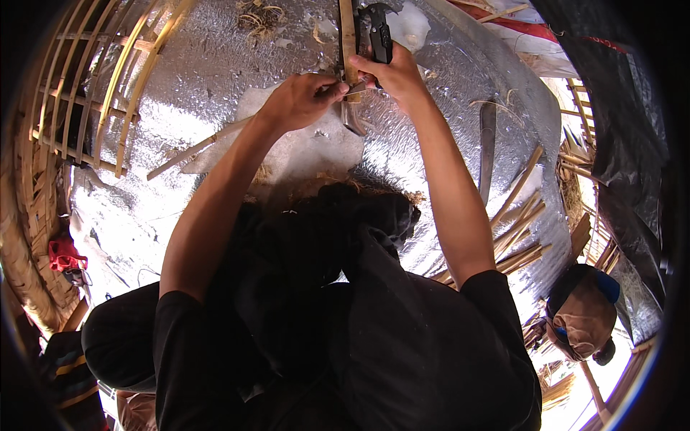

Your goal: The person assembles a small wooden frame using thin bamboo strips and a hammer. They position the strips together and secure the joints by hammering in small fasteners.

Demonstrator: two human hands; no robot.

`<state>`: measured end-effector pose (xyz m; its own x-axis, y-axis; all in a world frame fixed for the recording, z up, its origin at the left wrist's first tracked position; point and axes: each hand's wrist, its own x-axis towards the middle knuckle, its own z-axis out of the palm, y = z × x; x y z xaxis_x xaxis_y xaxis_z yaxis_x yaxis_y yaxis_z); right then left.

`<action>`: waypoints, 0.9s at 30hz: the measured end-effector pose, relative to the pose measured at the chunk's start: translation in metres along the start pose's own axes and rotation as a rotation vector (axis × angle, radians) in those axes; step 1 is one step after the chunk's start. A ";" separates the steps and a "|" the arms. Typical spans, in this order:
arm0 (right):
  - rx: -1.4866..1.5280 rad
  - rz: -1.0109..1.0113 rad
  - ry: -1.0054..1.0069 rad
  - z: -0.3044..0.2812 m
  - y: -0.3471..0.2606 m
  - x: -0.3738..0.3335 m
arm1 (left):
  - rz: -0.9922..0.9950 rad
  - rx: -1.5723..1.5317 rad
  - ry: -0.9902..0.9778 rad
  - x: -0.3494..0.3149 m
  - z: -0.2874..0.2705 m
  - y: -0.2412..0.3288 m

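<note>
Floor (head view): crinkly silver sheeting (460, 79) all over, super shiny where the sun hits, with a pale flat patch (327, 147) under the work.
Left hand (305, 99): thumb and fingers pinched on a small thin piece (356, 88), too tiny to say what it is.
Right hand (395, 77): wrapped around a black hammer (381, 43), head pointing up and away, fingertips right by that same piece.
Wooden strip (349, 39): runs up past the top edge, between the two hands, just left of the hammer.
Off to the right: a long dark blade (487, 147) lying flat, plus loose bamboo sticks (521, 233).
Upper left: bamboo lattice (108, 86), pretty neat slats.
Lower right: another person in a brown cap (588, 316).
</note>
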<state>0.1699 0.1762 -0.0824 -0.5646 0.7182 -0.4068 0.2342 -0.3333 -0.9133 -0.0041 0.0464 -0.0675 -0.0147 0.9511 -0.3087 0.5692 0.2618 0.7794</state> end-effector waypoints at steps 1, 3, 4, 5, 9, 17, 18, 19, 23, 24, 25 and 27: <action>-0.001 0.003 -0.003 0.000 0.000 0.000 | -0.004 0.018 -0.008 0.000 -0.001 0.001; 0.006 0.007 0.003 0.000 0.000 0.000 | -0.012 0.053 -0.024 0.000 -0.003 0.003; 0.011 0.009 0.006 0.000 0.000 0.000 | 0.007 0.081 -0.021 0.000 -0.004 0.005; 0.006 0.013 0.004 0.000 0.000 0.000 | 0.025 0.110 -0.018 0.001 -0.005 0.007; -0.015 0.026 0.001 -0.001 -0.001 -0.001 | 0.072 0.208 -0.069 0.009 -0.007 0.006; -0.019 0.059 0.009 -0.001 -0.005 0.000 | 0.119 0.174 -0.110 0.013 -0.010 0.000; -0.007 0.056 0.016 -0.001 -0.001 0.000 | 0.134 0.161 -0.117 0.012 -0.011 0.001; 0.003 0.052 0.026 -0.001 0.002 0.001 | 0.127 0.175 -0.117 0.012 -0.012 0.002; 0.011 0.055 0.010 -0.003 0.007 0.008 | 0.173 0.210 -0.113 0.014 -0.011 0.000; 0.007 0.050 0.009 -0.003 0.008 0.006 | 0.202 0.214 -0.111 0.015 -0.010 -0.002; 0.002 0.044 0.009 -0.003 0.006 0.005 | 0.233 0.219 -0.110 0.016 -0.010 -0.004; 0.020 0.034 -0.011 -0.002 0.002 0.004 | 0.224 0.214 -0.114 0.017 -0.011 -0.007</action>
<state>0.1695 0.1795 -0.0858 -0.5650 0.6999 -0.4369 0.2374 -0.3692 -0.8985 -0.0173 0.0624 -0.0722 0.2159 0.9534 -0.2107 0.7080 -0.0042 0.7062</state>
